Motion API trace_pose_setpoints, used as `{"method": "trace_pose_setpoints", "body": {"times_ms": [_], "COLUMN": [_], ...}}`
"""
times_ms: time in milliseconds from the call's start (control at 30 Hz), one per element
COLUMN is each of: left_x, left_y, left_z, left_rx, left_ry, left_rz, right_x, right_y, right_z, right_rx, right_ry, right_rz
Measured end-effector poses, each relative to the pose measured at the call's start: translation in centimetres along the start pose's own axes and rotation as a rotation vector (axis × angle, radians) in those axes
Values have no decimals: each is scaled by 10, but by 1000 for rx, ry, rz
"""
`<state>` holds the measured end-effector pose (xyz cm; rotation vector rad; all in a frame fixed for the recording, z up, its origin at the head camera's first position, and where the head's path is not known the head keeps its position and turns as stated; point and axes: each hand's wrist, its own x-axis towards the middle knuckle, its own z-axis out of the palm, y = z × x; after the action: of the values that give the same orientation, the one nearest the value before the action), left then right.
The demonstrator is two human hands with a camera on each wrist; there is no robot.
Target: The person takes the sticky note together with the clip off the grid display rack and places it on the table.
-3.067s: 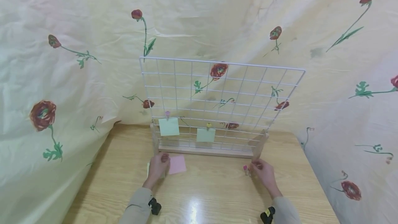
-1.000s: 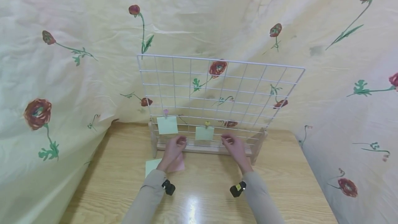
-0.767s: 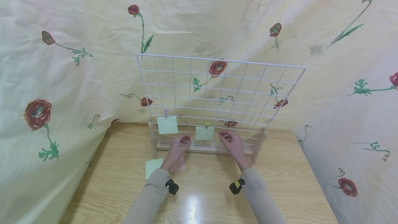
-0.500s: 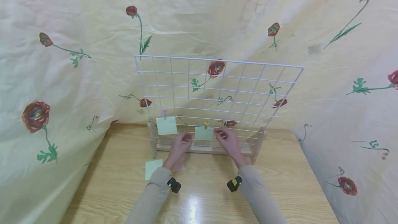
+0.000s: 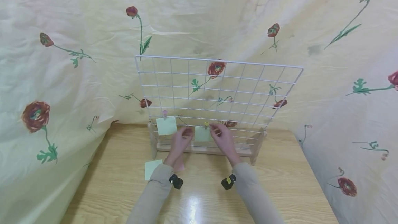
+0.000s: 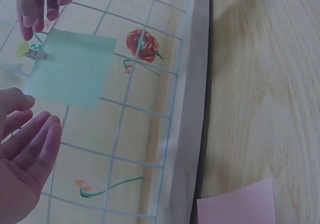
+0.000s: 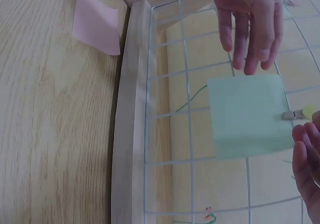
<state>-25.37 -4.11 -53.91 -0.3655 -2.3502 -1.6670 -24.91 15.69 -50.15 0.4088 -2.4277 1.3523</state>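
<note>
A white wire grid (image 5: 219, 78) stands in a wooden base, with a pale green note (image 5: 202, 134) hanging from it under a yellow-topped clip (image 5: 206, 124). My left hand (image 5: 181, 141) is beside this note's left edge, fingers loosely bent and apart from the paper in the left wrist view. On the other side, my right hand (image 5: 223, 141) has its fingertips close to the yellow clip. Nothing shows between the fingers of either hand in the wrist views. A second green note (image 5: 166, 126) hangs further left under a pink-topped clip (image 5: 164, 113).
On the wooden table (image 5: 115, 182), another green note (image 5: 152, 168) and a pink note (image 5: 179, 164) lie by my left forearm, which partly covers them. The grid's wooden base (image 5: 205, 150) crosses just beyond my wrists. A flowered cloth (image 5: 93, 89) hangs behind.
My left hand left the notes on the table and my right hand left the small clips at the right. Both came to the middle green note, rising slightly and closing in on the yellow clip.
</note>
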Motion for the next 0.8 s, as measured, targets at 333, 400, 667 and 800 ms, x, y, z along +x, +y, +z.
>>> {"method": "trace_pose_setpoints", "body": {"times_ms": [333, 400, 667, 800], "left_x": [3, 3, 3, 4], "left_y": [2, 3, 5, 5], "left_z": [8, 10, 14, 16], "left_rx": [-74, -82, -108, -126], "left_ry": [48, 51, 71, 85], "left_rz": [66, 75, 66, 62], "right_x": [4, 5, 8, 7], "right_y": [-11, -13, -17, -16], "right_z": [10, 11, 16, 18], "right_rx": [-53, -88, -171, -159], "right_ry": [42, 45, 42, 42], "right_rz": [-16, -24, 8, 11]}}
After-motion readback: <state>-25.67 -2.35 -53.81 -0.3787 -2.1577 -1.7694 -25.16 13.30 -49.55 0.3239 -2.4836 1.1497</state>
